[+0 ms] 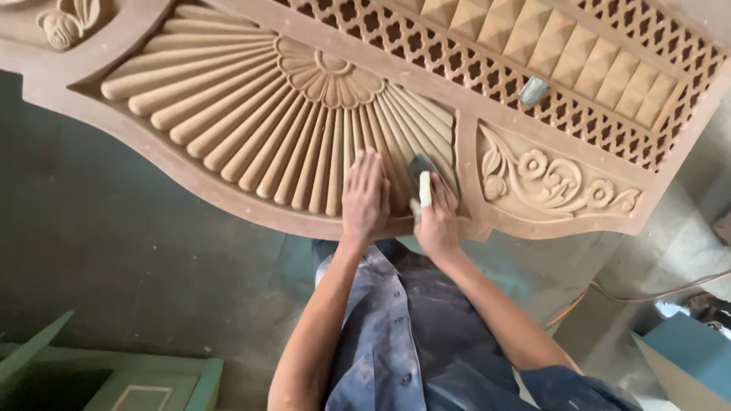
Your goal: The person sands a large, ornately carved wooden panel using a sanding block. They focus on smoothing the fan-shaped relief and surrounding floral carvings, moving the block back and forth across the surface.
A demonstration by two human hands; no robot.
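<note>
- The carved wooden panel [251,114] lay tilted across the upper part of the view, its fan of raised ribs spreading out from a flower rosette [329,74]
- The left hand [364,196] rested flat on the lower ribs of the fan, fingers [365,171] straight and close together, gripping nothing; it appeared to steady the panel
- The right hand [435,217] sat just beside the left, at the right end of the fan, its fingers curled round a small dark sanding pad [420,166] pressed against the ribs; one finger wore a pale wrap [425,189]
- To the right of the fan stood a carved scroll of leaves and flowers [552,183]; above it ran a pierced lattice [472,68] and a row of raised pyramid blocks [563,53]
- A small grey object [533,91] lay on the lattice, well apart from both hands; its kind could not be told
- Below the panel were the floor [137,251], a green frame [114,377] at lower left, an orange cable [579,301] and a blue box [689,350] at lower right
- Judged from the grip, good work here called for strokes along each rib rather than across it, light even pressure so the crests stayed crisp, and the flat hand kept close to hold the panel from shifting
- The edge where the fan met its border looked the likeliest place to round over by accident
</note>
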